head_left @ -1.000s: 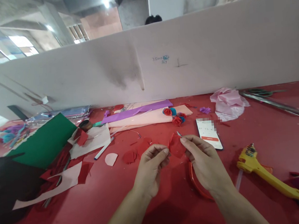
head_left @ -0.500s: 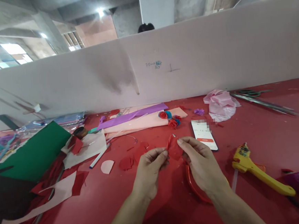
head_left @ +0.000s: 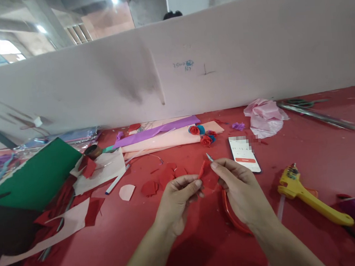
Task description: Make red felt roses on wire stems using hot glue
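The left hand [head_left: 181, 202] is pinched almost closed, thumb against forefinger, on one edge of the red piece [head_left: 202, 170], whose narrow, folded edge rises above the fingertips. The right hand [head_left: 242, 191] is also nearly closed; a metal tip [head_left: 209, 157] pokes past its thumb and forefinger, and a red handle [head_left: 230, 215] curves below the palm. Whether those fingers also grip the red piece cannot be told, red blending into the red table [head_left: 137, 251].

From the grip, at 9 o'clock, lie at least three red cutouts [head_left: 149, 188], the nearest just beside the left hand, then one pale pink cutout [head_left: 127, 192] and one pen [head_left: 117, 180]. At 12 are at least two red-and-blue flowers [head_left: 206, 140], by one purple strip [head_left: 159, 132] on peach sheets [head_left: 172, 141]. At 2 lie one phone [head_left: 244, 154] and, farther out, one crumpled pink cloth [head_left: 265, 118]. Between 3 and 4 rests one yellow glue gun [head_left: 313, 202], with a clear stick [head_left: 281, 208] beside it.

Well out, between 9 and 10, clear plastic packets [head_left: 70, 138] hold something flat and bluish, too blurred to name or count.
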Tool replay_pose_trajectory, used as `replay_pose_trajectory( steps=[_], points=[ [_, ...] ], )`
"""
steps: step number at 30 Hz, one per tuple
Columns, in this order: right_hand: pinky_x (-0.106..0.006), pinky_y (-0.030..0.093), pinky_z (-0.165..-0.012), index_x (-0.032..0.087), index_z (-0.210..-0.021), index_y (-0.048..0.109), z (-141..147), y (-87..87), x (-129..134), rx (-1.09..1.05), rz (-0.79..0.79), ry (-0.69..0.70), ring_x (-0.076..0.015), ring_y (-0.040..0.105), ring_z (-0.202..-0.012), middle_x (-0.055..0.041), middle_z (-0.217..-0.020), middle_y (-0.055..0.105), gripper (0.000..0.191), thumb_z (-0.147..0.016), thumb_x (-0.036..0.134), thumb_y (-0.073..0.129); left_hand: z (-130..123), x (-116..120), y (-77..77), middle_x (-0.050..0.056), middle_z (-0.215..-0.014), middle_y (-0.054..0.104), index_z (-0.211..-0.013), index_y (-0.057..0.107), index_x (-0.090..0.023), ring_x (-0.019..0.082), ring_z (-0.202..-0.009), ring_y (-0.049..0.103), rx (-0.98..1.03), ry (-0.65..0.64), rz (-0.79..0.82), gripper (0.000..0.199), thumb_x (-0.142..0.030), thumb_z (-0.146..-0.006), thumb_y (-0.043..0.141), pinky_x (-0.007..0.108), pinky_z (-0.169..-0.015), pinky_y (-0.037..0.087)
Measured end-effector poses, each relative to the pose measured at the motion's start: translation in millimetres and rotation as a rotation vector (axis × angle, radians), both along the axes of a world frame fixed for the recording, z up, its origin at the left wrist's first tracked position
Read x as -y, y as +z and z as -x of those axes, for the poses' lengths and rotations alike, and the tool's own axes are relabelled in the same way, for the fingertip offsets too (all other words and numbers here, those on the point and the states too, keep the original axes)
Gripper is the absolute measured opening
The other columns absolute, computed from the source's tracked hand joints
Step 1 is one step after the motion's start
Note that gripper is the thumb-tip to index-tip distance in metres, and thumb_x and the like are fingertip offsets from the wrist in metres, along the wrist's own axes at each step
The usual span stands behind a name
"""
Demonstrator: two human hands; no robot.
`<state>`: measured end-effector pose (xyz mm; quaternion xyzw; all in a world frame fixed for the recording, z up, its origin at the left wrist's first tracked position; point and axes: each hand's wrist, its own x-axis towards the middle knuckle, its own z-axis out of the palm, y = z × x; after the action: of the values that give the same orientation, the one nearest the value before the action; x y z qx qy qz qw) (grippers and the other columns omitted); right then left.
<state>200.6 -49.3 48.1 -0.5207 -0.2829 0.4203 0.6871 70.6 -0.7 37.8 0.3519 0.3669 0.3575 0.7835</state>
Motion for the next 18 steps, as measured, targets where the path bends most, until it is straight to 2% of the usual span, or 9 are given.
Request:
replay_pose_trajectory(
  steps=[7, 11, 18],
  points=[
    [-0.023, 0.04, -0.053, 0.021, -0.075, 0.068, 0.7, 3.0, 1.1, -0.039, -0.007, 0.057, -0.0101, 0.05, -0.056, 0.0032, -0.064, 0.059, 0.015, -0.076, 0.035, 0.071, 1.1, 1.1, -1.1, 0.001, -0.057, 0.063, -0.07, 0.072, -0.013, 0.007, -0.049, 0.055, 0.001, 0.009, 0.04, 0.021, -0.02, -0.054, 0.084, 0.017, -0.048, 0.036],
    [-0.024, 0.043, -0.056, 0.02, -0.075, 0.07, -2.3, 4.6, 0.9, 0.006, -0.003, 0.039, -0.0118, 0.054, -0.061, 0.0008, -0.071, 0.064, 0.016, -0.074, 0.036, 0.072, 3.5, 2.0, -0.3, -0.001, -0.054, 0.061, -0.068, 0.072, -0.014, 0.006, -0.047, 0.052, 0.001, -0.017, 0.018, 0.02, -0.022, -0.054, 0.084, 0.018, -0.05, 0.039],
    [-0.027, 0.045, -0.068, 0.023, -0.083, 0.074, -7.3, 1.2, 2.4, 0.039, -0.013, 0.119, -0.0142, 0.059, -0.071, -0.0003, -0.073, 0.068, 0.014, -0.077, 0.035, 0.071, 2.9, 2.1, 0.4, -0.001, -0.053, 0.058, -0.065, 0.072, -0.014, 0.005, -0.046, 0.048, 0.027, -0.027, 0.018, 0.02, -0.023, -0.053, 0.085, 0.019, -0.049, 0.035]
  ],
)
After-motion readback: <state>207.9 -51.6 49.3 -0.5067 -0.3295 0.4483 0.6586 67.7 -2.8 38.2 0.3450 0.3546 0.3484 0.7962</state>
